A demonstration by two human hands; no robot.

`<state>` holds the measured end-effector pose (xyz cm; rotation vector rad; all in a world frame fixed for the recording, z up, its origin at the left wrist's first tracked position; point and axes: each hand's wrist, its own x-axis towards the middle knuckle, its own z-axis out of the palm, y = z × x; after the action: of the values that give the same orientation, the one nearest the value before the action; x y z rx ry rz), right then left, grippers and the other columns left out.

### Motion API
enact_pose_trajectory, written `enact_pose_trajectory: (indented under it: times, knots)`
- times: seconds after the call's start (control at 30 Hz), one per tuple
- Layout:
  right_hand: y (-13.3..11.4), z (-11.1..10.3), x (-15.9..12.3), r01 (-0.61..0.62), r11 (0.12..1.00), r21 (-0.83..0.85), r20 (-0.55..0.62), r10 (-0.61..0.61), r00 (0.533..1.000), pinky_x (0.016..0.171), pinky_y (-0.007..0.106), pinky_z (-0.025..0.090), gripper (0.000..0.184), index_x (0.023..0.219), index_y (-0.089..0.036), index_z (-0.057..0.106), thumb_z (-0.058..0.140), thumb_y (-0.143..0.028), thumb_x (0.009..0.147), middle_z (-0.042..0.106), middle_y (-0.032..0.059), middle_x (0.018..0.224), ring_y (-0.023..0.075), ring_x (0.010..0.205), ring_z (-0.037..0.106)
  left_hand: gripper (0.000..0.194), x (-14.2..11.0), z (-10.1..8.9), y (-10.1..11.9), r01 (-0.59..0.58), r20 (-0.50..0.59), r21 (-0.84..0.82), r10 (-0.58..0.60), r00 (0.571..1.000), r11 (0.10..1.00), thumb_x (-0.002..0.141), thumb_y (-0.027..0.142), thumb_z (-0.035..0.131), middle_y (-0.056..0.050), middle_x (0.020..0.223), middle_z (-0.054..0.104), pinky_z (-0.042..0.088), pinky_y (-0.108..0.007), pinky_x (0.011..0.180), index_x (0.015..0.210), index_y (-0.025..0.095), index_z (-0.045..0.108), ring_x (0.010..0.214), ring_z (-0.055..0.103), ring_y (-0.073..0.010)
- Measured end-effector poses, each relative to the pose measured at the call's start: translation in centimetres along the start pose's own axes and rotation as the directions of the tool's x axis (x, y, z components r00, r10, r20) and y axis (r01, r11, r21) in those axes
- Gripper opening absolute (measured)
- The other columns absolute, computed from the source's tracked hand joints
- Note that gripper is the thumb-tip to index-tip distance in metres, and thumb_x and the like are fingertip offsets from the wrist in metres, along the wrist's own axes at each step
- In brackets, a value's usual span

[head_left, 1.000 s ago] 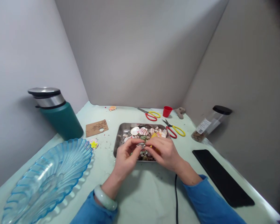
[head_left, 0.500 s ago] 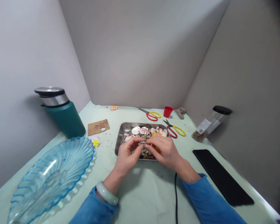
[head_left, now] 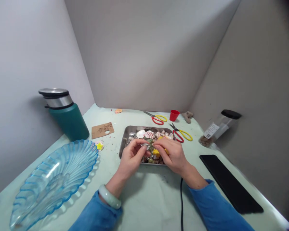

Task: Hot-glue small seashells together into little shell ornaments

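Note:
Both of my hands are raised over a metal tray (head_left: 124, 141) full of seashells. My left hand (head_left: 130, 157) pinches a small shiny grey-white piece (head_left: 145, 146) between thumb and fingertips; its exact kind is too small to make out. Slightly apart from it, my right hand (head_left: 174, 155) is closed in a pinch, and anything in its fingertips is hidden. Just below those fingers shows a yellow piece (head_left: 159, 152); I cannot tell whether they touch it. White and red-striped shells (head_left: 149, 134) lie at the tray's far side.
To the left are a teal bottle (head_left: 69, 120), a blue scalloped dish (head_left: 62, 179) and a brown card (head_left: 102, 130). Behind and right lie two scissors (head_left: 183, 133), a red cup (head_left: 174, 115), a clear jar (head_left: 218, 128) and a black strip (head_left: 231, 183). A black cable (head_left: 181, 202) runs toward me.
My hands have moved slightly apart. The shiny piece, held between both hands before, is now at the left fingertips, and more of the yellow piece shows below my right hand.

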<state>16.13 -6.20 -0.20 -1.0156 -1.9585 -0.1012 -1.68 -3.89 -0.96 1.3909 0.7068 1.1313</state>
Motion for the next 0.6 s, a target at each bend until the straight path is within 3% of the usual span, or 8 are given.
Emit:
enact_pose_trajectory:
  times: [0.2, 0.6]
  knots:
    - [-0.69, 0.06, 0.44, 0.004, 0.991, 0.134, -0.03, 0.0, 1.0, 0.069, 0.028, 0.049, 0.007, 0.094, -0.02, 0.059, 0.059, -0.021, 0.086, 0.067, 0.0043, 0.086, 0.0153, 0.074, 0.062, 0.023, 0.0, 0.08, -0.14, -0.022, 0.03, -0.015, 0.022, 0.999, 1.0, 0.081, 0.032, 0.062, -0.004, 0.087, 0.065, 0.051, -0.025, 0.067, 0.097, 0.016, 0.061, 0.071, 0.062, -0.013]
    - [-0.58, 0.41, 0.21, 0.008, 0.997, 0.077, 0.025, -0.01, 1.0, 0.068, 0.029, 0.048, 0.005, 0.089, -0.019, 0.06, 0.055, -0.021, 0.089, 0.067, 0.0045, 0.079, 0.0156, 0.071, 0.061, 0.019, 0.05, 0.38, -0.61, -0.079, 0.03, -0.057, 0.081, 0.996, 0.995, 0.08, 0.032, 0.063, -0.005, 0.091, 0.064, 0.055, -0.028, 0.069, 0.089, 0.016, 0.06, 0.076, 0.062, -0.0145]
